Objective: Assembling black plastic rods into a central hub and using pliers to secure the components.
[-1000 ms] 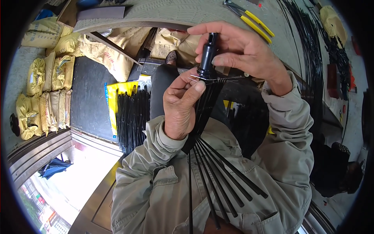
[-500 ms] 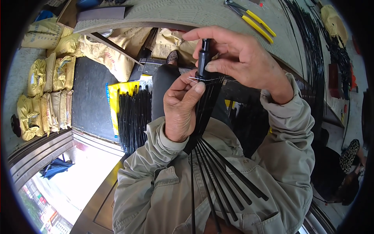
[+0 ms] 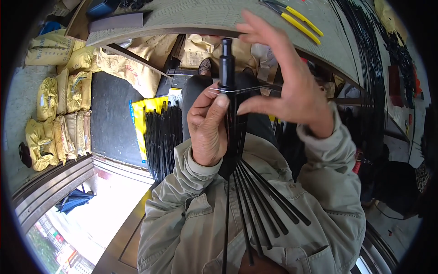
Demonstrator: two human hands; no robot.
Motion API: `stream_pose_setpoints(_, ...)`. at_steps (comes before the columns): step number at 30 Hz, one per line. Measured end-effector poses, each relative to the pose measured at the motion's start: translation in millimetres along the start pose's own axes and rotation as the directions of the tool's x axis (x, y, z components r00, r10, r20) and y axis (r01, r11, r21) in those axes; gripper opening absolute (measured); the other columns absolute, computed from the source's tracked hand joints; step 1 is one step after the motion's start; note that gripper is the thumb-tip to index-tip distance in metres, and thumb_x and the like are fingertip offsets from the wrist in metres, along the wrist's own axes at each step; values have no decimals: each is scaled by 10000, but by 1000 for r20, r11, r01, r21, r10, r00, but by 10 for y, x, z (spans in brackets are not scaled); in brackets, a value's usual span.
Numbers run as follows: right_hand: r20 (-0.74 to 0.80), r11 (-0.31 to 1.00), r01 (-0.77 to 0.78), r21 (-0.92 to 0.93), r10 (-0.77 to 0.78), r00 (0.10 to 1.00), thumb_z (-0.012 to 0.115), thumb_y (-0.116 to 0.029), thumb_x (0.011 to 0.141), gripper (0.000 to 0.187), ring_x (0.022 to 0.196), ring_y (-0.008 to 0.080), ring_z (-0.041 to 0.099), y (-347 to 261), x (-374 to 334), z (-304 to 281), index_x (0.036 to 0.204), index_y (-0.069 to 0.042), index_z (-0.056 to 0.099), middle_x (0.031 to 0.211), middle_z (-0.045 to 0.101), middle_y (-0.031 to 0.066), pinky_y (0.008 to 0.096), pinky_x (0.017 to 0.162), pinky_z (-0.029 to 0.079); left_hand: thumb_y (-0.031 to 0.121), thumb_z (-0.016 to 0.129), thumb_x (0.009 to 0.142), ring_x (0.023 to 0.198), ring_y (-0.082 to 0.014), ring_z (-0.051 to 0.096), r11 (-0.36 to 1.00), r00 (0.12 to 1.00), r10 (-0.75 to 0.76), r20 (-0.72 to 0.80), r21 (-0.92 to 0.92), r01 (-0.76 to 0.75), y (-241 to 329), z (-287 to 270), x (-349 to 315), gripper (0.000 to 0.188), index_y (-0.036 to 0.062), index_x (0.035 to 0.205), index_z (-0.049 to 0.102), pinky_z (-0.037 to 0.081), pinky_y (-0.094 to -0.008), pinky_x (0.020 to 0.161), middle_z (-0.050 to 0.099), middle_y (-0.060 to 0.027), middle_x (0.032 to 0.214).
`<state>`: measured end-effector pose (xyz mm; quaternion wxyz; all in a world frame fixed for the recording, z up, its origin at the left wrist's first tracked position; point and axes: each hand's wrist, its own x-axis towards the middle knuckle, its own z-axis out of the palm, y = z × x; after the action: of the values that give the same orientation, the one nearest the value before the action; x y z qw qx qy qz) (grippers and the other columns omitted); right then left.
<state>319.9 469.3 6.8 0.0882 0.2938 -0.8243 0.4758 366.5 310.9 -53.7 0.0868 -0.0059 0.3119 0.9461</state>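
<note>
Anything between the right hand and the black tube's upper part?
Nothing visible beside the upper part of the black tube: the gap to the open right hand looks clear. Lower, at the tube's base, thin pale wire stretches rightward across that gap.

The person wears a loose, creased, khaki-grey cloth jacket (image 3: 182, 242) with long sleeves, a stitched band cuff (image 3: 200, 168) at seven o'clock and a wider, looser cuff (image 3: 321, 140) at three. A seamed pocket flap (image 3: 199, 207) lies near six o'clock, a slanted pocket (image 3: 315, 261) at five. Dark trousers (image 3: 195, 89) show at eleven, a dark, light-patterned shoe (image 3: 205, 65) near twelve. The left hand (image 3: 206, 130) and right hand (image 3: 292, 86) are bare.
</note>
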Motion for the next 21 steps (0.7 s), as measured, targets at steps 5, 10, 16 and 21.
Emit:
stream_pose_setpoints(5,-328,875,-158,458,332,885,715,-72,687,732,956,142,489,37,-296,519,1278,-14,286,1110,433,101,287,855,392,64,559,846,899,-107,556,998,998,20,-53,53,-17,36,42,-18,309,-31,1136,507,429,-231,830,595,-68,1005)
stream_pose_setpoints(10,-352,682,-121,721,511,784,699,-61,705,674,900,120,466,10,-337,983,1238,-27,286,1092,421,88,267,811,388,98,549,861,920,-109,545,997,993,37,-110,78,-29,64,-49,-30,311,-29,1141,502,417,-246,850,588,-62,1025)
stream_pose_setpoints(16,-106,412,-199,889,608,787,661,-73,766,254,714,51,439,22,-407,1043,959,-5,509,847,511,17,197,651,376,183,534,877,946,-145,545,996,994,36,-104,89,-27,137,-151,-35,335,-26,1137,502,400,-287,889,587,-66,1030)
stream_pose_setpoints(21,-61,474,-290,832,597,800,637,-98,803,132,597,14,397,-42,-351,994,745,4,578,658,511,-42,167,529,328,217,541,870,1024,-196,525,999,997,-25,-74,27,27,205,-264,-55,365,-24,1141,500,362,-329,948,560,-95,1092)
